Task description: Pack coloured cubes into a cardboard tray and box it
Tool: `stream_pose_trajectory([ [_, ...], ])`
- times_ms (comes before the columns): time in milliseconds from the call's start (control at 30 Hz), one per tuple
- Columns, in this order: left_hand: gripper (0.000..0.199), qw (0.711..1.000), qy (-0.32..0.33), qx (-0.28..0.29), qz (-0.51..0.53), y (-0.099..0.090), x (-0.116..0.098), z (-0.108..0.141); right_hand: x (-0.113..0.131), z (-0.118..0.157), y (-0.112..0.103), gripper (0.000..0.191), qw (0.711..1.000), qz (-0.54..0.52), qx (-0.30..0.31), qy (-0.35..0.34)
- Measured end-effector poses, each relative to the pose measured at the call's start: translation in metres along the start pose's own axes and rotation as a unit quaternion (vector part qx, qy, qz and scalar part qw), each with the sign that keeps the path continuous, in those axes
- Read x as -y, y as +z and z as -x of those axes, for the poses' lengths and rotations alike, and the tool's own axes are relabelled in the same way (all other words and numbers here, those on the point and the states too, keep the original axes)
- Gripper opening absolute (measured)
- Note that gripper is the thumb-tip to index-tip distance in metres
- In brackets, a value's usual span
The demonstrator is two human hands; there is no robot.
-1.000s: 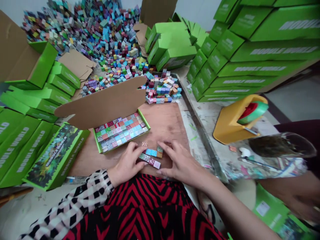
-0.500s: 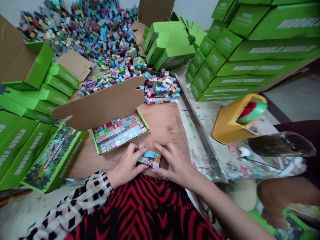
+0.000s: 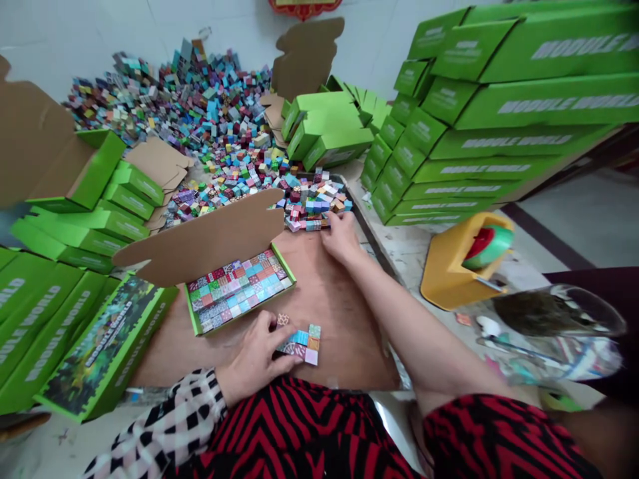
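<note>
My left hand [image 3: 257,352] is curled around the left end of a small group of patterned cubes [image 3: 300,338] on the wooden board, thumb along the near side. The group shows blue, purple, orange and green faces. Farther off, my right hand [image 3: 342,236] has its fingers closed at the near right edge of the loose pile of patterned cubes [image 3: 319,196]; its fingertips are on cubes there, partly hidden. Beyond my left hand stands an open green box [image 3: 244,307] filled with rows of patterned cubes [image 3: 244,283], its brown cardboard lid raised behind.
Stacked green boxes [image 3: 499,140] rise at the right. A yellow tape dispenser [image 3: 439,269] and a clear container [image 3: 559,311] stand on the right-hand table. At left lie closed green boxes [image 3: 102,346]. A large heap of cubes [image 3: 200,100] covers the back.
My right hand has left the small group of cubes and reached forward to the loose pile. My left hand stays at the group. The head view has tilted up a little.
</note>
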State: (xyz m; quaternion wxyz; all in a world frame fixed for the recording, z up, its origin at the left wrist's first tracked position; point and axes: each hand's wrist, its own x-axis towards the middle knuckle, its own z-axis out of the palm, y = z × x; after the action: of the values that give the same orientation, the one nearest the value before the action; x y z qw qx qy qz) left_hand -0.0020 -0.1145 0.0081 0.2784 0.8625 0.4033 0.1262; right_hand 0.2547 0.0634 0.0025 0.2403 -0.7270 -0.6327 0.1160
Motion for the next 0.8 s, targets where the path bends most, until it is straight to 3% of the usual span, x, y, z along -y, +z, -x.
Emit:
stream_pose_trajectory([
  [100, 0.045, 1.0, -0.003, 0.006, -0.007, 0.0, 0.002, 0.0, 0.005, -0.005, 0.0, 0.041, 1.0, 0.024, 0.007, -0.005],
  [267, 0.046, 1.0, -0.007, -0.009, 0.019, 0.001, 0.002, 0.0, 0.001, 0.011, -0.021, 0.022, 0.99, 0.119, 0.045, -0.056],
  [400, 0.059, 0.999, -0.022, -0.011, 0.036, 0.0, 0.001, -0.001, -0.004, 0.021, -0.032, 0.026, 0.987, 0.134, 0.046, -0.076],
  [500, 0.063, 1.0, -0.017, 0.002, 0.026, -0.002, 0.001, -0.002, -0.002, 0.012, -0.027, 0.034, 0.988, 0.132, 0.028, -0.076],
  [600, 0.064, 1.0, -0.008, 0.002, 0.019, -0.002, 0.001, -0.002, 0.005, -0.001, -0.014, 0.038, 0.982, 0.148, 0.049, -0.109],
  [700, 0.061, 1.0, -0.004, -0.01, 0.019, -0.001, 0.001, -0.001, 0.011, -0.008, -0.004, 0.034, 0.978, 0.15, 0.056, -0.132],
  [800, 0.061, 0.999, 0.004, -0.024, 0.027, -0.001, 0.002, 0.001, 0.01, 0.0, -0.005, 0.029, 0.984, 0.138, 0.022, -0.115],
])
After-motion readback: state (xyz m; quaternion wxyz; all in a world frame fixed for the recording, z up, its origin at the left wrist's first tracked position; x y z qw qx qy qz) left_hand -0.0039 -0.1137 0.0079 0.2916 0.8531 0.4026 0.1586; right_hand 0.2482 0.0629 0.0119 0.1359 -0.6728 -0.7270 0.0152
